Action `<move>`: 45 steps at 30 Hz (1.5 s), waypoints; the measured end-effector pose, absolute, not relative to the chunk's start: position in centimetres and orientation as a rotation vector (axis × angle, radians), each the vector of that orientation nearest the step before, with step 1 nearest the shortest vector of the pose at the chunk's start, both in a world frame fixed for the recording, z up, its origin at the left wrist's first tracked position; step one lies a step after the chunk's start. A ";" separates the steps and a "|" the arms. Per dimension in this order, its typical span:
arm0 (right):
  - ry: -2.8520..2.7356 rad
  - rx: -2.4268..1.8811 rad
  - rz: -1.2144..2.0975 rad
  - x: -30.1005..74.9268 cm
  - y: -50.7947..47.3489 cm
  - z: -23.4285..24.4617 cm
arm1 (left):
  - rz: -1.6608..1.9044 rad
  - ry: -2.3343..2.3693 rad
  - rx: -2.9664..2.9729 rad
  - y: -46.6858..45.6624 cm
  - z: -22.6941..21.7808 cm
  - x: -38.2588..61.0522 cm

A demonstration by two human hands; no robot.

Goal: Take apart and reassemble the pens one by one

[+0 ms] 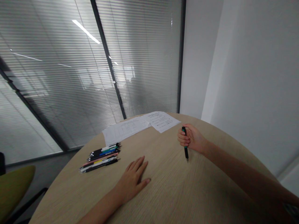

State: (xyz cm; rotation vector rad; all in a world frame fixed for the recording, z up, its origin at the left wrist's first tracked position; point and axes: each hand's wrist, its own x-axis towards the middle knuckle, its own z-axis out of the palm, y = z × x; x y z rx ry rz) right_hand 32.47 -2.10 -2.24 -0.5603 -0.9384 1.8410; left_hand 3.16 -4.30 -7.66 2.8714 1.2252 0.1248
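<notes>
My right hand (191, 137) is wrapped round a black and green pen (186, 152), held upright above the table with its tip pointing down and the thumb at its top end. Flat on the wooden tabletop (161, 193) lies my left hand (134, 179), fingers stretched out, holding nothing. To the left of that hand, several pens (101, 157) lie side by side in a row, in black, white, blue, green, pink and yellow. Whether the right pen's tip touches the wood I cannot tell.
Printed paper sheets (127, 129) lie along the far edge of the round table. Beyond it stand glass panels with blinds (149, 62) and a pale wall (252, 68). A yellow-green chair (17, 183) is at the left.
</notes>
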 end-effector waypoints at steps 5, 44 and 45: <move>-1.000 -0.548 1.843 32.6 -1.7 -2.7 | 0.119 1.217 2.869 -4.2 -8.0 3.0; -1.016 -0.567 1.836 32.9 -1.7 -2.7 | 0.120 1.221 2.873 -4.2 -7.9 3.0; -1.021 -0.569 1.835 32.9 -1.7 -2.8 | 0.123 1.220 2.874 -4.2 -7.9 2.9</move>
